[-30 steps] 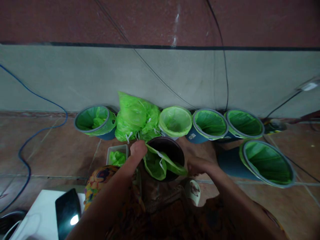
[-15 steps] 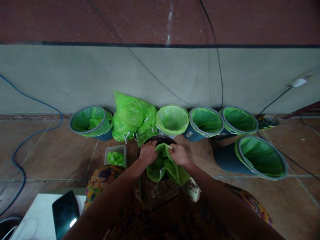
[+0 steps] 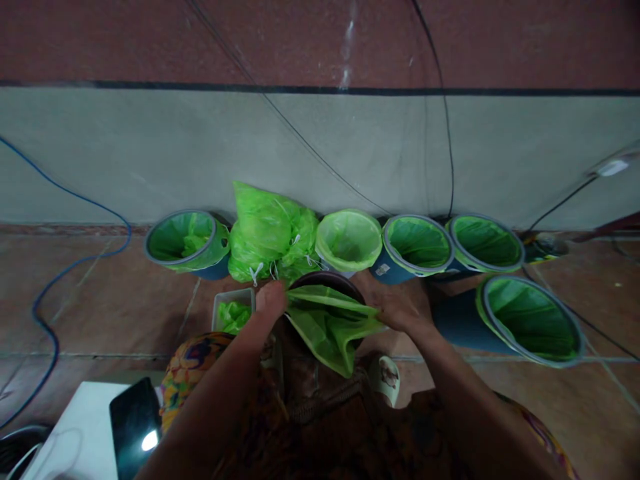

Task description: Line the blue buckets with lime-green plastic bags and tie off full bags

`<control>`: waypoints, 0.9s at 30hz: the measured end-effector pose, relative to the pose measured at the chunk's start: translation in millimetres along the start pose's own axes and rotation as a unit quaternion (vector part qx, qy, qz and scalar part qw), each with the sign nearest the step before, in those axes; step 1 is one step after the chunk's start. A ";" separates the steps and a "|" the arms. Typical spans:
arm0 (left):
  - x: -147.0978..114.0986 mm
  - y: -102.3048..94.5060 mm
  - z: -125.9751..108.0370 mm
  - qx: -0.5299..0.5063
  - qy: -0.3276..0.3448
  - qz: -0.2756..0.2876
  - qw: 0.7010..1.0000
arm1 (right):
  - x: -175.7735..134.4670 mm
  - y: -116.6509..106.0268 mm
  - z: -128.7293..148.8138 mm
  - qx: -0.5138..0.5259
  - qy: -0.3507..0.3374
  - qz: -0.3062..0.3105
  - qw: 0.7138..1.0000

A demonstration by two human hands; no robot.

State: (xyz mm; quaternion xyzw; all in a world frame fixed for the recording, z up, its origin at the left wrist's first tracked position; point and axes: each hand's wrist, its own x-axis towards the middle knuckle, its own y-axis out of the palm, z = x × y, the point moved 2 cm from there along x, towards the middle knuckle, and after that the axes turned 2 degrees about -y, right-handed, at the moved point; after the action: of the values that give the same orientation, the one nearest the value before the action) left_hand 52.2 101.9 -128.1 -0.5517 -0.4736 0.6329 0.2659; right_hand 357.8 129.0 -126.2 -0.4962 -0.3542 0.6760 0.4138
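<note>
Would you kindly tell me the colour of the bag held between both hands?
The plastic bag is yellowish green, as the head view shows.

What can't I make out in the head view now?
In the head view:
Most of the inside of the dark bin: hidden by the green bag.
How the left hand grips: blurred.
Bottom of the black device: cut off by the lower edge.

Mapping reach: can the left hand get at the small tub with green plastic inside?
Probably yes. The tub is open-topped and sits just beside the left hand, with nothing visible between them. That hand holds an edge of the green bag, so it would likely have to let go first.
</note>
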 end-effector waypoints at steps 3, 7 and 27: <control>-1.0 6.3 -11.1 0.006 0.029 -0.027 0.999 | 0.5 8.6 25.4 -0.072 -0.043 0.044 0.995; -2.1 13.9 -21.6 0.015 0.063 -0.066 0.996 | 6.1 25.5 46.4 -0.071 -0.101 0.035 0.992; 4.4 25.5 -38.3 -0.008 0.119 -0.062 0.991 | 16.1 34.4 51.0 -0.033 -0.186 -0.076 0.979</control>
State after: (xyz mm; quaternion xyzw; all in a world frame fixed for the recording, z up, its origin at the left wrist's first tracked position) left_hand 92.2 106.9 -150.7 -0.5946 -0.4771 0.5412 0.3548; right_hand 298.7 126.2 -149.8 -0.3472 -0.4837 0.7109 0.3742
